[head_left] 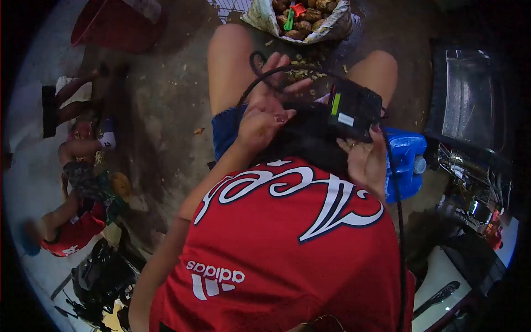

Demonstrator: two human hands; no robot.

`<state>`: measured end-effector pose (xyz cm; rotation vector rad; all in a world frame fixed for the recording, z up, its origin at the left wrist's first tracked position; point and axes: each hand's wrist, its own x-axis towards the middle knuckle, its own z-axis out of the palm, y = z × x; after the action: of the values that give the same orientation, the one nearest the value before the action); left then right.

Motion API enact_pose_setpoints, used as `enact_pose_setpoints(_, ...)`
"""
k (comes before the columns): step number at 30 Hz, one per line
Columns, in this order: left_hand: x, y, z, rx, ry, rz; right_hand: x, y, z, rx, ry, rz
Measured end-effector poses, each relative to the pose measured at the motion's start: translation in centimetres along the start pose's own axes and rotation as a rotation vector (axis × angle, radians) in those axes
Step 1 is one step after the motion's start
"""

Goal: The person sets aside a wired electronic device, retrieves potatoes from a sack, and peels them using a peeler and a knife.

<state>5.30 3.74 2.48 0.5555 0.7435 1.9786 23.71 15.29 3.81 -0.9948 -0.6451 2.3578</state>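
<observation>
Below the camera is my red shirt with white lettering. My right hand grips the lower edge of a black box, which bears a yellow-green stripe and a white label. A black cable loops from around the box towards my left hand and crosses in front of its fingers. That left hand is over my lap, with some fingers stretched apart and others curled near dark cloth. Whether it touches the cable is unclear.
Ahead, a white sack holds several brown potato-like tubers with a green and orange tool on top. Peelings litter the floor. A blue jug stands right, near a chair. A red bucket and a seated person are left.
</observation>
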Motion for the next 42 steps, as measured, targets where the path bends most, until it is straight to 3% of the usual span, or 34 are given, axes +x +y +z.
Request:
enact_pose_setpoints(8, -0.2, -1.5, -0.8, 0.037, 0.020, -0.093, 1.1, 1.3, 1.7, 0.049, 0.065, -0.271)
enact_pose_setpoints(11, -0.3, -0.8, 0.7, 0.358, 0.062, -0.183, 0.6, 0.8, 2.5, 0.074, 0.054, -0.304)
enact_pose_setpoints(14, -1.1, 0.6, 2.5, 0.575, 0.036, -0.159, 0.4, 0.4, 2.7, 0.078, 0.050, -0.327)
enact_pose_setpoints(17, -1.7, 0.5, 2.6, 0.545, -0.009, 0.010, 0.3, 0.4, 3.1, 0.091, 0.035, -0.352)
enact_pose_setpoints(20, -2.4, -1.0, 0.8, 0.573, -0.092, 0.190, 0.3, 0.4, 3.3, 0.092, 0.025, -0.370)
enact_pose_setpoints(25, -0.7, -2.9, -1.7, 0.666, -0.451, 0.263, 0.7, 0.5, 3.1, 0.074, 0.023, -0.392)
enact_pose_setpoints(29, -0.6, -3.1, -1.2, 0.747, -0.532, 0.143, 0.9, 0.8, 2.2, 0.046, -0.046, -0.395)
enact_pose_setpoints(33, -0.9, -2.5, 0.0, 0.422, -0.269, -0.009, 1.3, 0.5, 1.3, 0.092, -0.064, -0.272)
enact_pose_setpoints(35, -1.0, -2.3, -0.1, 0.199, -0.145, -0.073, 1.0, 0.3, 1.6, -0.031, -0.076, -0.257)
enact_pose_setpoints(39, -0.8, -2.4, -1.0, 0.024, -0.137, 0.035, 0.8, -1.6, 3.3, -0.201, -0.139, -0.167)
enact_pose_setpoints(42, -0.1, -1.7, 1.5, -0.095, 0.042, 0.075, 1.5, -2.1, 2.3, -0.149, -0.123, -0.094)
